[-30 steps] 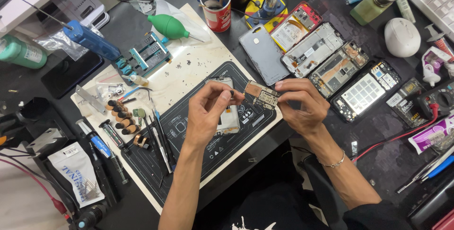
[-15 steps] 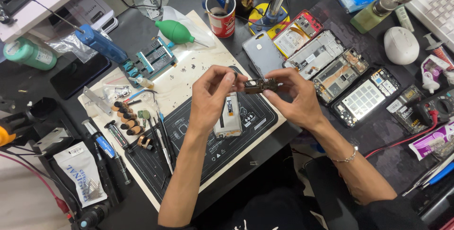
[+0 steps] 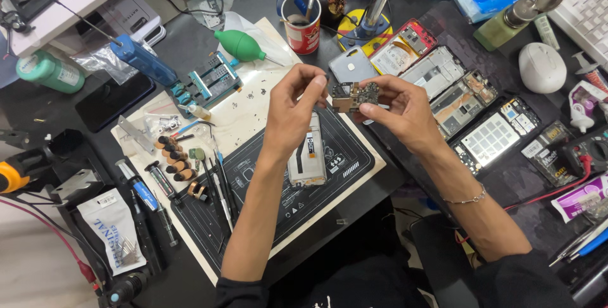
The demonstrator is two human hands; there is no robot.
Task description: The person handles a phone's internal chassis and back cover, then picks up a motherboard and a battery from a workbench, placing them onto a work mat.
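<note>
Both of my hands hold a small phone circuit board (image 3: pixel 356 95) up above the dark work mat (image 3: pixel 345 156). My left hand (image 3: pixel 292 106) pinches the board's left end with its fingertips. My right hand (image 3: pixel 401 110) grips its right end, and a thin bracelet circles that wrist. Under my left hand, an opened phone body (image 3: pixel 308 156) lies on the mat.
Several opened phones and frames (image 3: pixel 457 94) lie to the right. A red cup of tools (image 3: pixel 304 22), a green air blower (image 3: pixel 242 45) and a blue clamp jig (image 3: pixel 209 81) stand behind. Screwdrivers and tweezers (image 3: pixel 215 188) lie left of the mat. A white mouse (image 3: pixel 542 67) sits far right.
My hands have lifted the circuit board higher and farther from me, and the board is turned more flat to the camera. The view has shifted slightly.
</note>
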